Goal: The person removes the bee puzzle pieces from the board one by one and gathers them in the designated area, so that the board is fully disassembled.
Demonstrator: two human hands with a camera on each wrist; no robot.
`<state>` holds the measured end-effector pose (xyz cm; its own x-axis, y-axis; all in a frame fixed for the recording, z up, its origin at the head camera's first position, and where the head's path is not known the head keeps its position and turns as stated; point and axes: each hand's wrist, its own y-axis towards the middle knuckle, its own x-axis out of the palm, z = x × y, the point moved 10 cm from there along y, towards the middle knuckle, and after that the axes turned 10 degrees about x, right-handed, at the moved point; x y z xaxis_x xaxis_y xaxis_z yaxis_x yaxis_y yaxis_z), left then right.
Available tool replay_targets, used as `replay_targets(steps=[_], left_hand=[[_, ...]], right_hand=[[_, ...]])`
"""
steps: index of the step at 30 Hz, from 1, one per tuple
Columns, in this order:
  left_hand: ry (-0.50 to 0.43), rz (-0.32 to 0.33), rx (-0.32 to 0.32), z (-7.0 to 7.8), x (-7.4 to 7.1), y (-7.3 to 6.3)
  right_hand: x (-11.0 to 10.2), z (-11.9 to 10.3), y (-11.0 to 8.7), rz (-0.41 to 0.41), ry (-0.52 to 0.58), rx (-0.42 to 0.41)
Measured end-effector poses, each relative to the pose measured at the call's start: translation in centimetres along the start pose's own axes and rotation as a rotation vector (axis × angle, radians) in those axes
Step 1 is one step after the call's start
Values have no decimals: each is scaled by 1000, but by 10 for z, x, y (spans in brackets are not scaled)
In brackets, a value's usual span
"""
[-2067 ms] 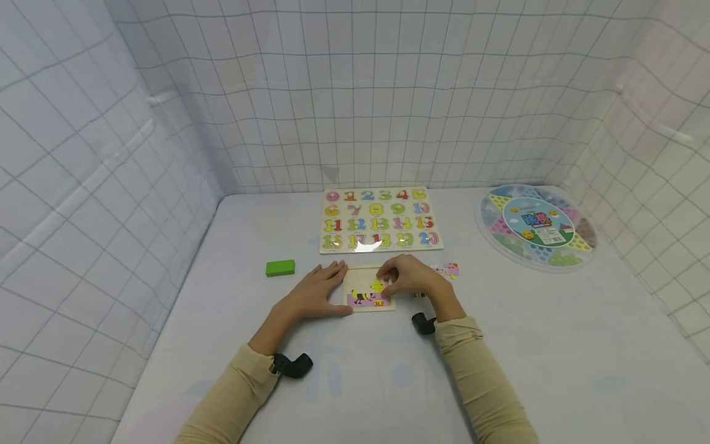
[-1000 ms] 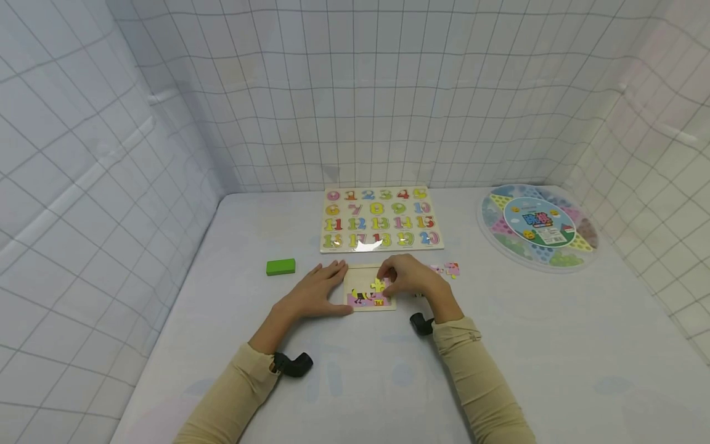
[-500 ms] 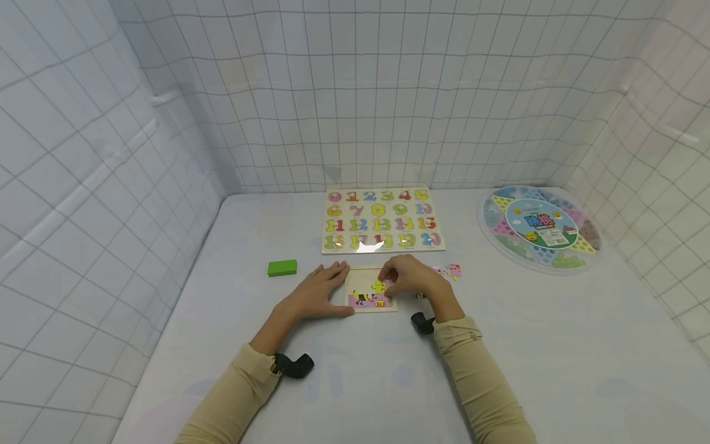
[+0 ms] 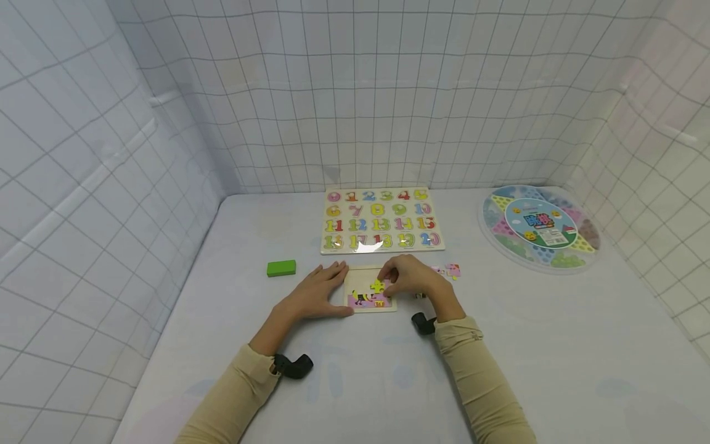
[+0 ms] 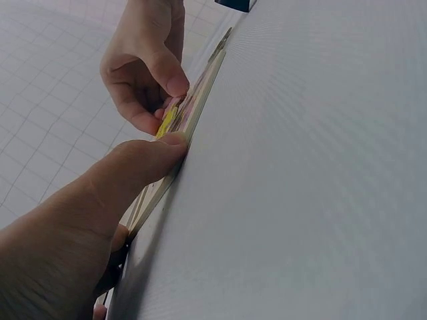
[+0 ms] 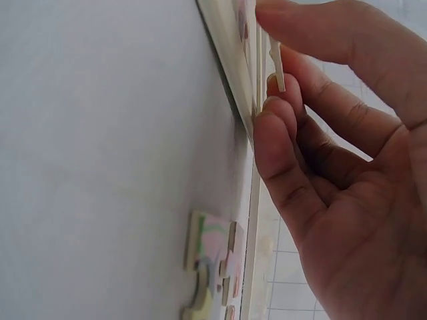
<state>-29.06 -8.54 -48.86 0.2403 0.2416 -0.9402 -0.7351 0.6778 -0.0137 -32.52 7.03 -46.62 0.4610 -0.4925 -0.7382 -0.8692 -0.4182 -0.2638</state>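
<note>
A small wooden puzzle tray (image 4: 360, 277) lies flat on the table, its lower part filled with pink pieces showing a bee. My left hand (image 4: 317, 292) rests against the tray's left side, fingers spread and the thumb on its front corner. In the left wrist view that thumb (image 5: 150, 159) presses on the frame's edge. My right hand (image 4: 407, 275) pinches a yellow puzzle piece (image 4: 377, 286) between thumb and fingers over the tray's right half. The right wrist view shows the piece (image 6: 276, 63) edge-on, slightly tilted, close over the tray.
Loose pink puzzle pieces (image 4: 453, 271) lie right of the tray, partly behind my right hand. A number board (image 4: 383, 220) lies behind it. To the left sits a green block (image 4: 281, 268); a round game board (image 4: 539, 227) is at the back right. Grid-patterned walls enclose the table.
The yellow piece has turned and shifted slightly within my right hand's pinch, over the same part of the tray. Both hands otherwise keep their places.
</note>
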Motion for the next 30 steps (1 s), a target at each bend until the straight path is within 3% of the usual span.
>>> replay_targets(steps=[7, 30], left_hand=[[-1, 1, 3, -1, 1, 0], [-19, -14, -8, 0, -1, -1]], right_hand=[[0, -1, -1, -16, 51, -25], [0, 0, -5, -61, 42, -48]])
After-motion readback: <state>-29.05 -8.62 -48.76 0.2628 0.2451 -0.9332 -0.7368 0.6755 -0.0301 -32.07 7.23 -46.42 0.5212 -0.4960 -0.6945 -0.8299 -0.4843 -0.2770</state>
